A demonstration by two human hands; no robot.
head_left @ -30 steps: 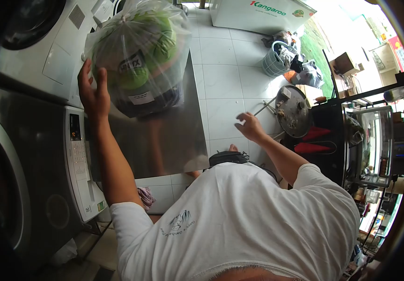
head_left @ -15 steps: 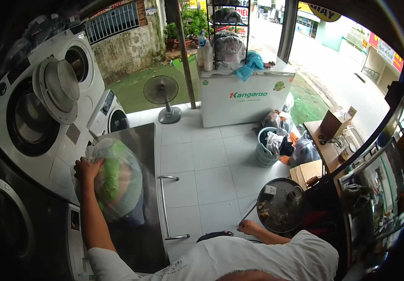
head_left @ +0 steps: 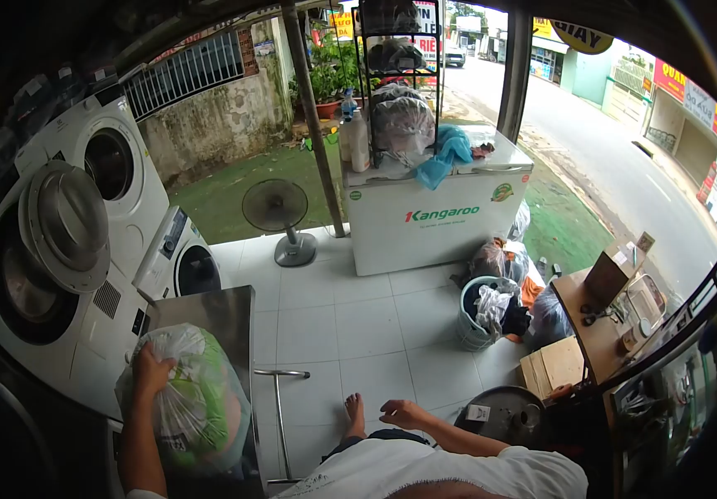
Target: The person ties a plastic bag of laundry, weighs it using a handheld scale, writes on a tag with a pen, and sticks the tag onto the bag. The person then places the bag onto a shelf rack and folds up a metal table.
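A clear plastic bag of laundry [head_left: 200, 407], with bright green and pale cloth showing through, rests on a metal-topped table [head_left: 200, 311] at the left. My left hand [head_left: 152, 370] grips the bag's upper left side, its fingertips partly hidden in the plastic. Over the floor to the right, my right hand [head_left: 404, 413] hangs with loosely bent fingers apart and holds nothing. Nearest to it are my bare foot [head_left: 355, 409] and a round dark tray [head_left: 512, 409] with a small white box [head_left: 478, 412] on it.
Washing machines [head_left: 51, 241] stand along the left, one with its door ajar. A fan [head_left: 293, 248] and a white chest freezer [head_left: 433, 229] are ahead. At the right are a laundry basket [head_left: 475, 324], stuffed bags [head_left: 549, 318], cardboard [head_left: 551, 366] and a desk [head_left: 579, 299].
My view has tilted up, showing more of the street. My right hand has come away from the tray's edge. My left hand remains at the bag, now gripping its plastic.
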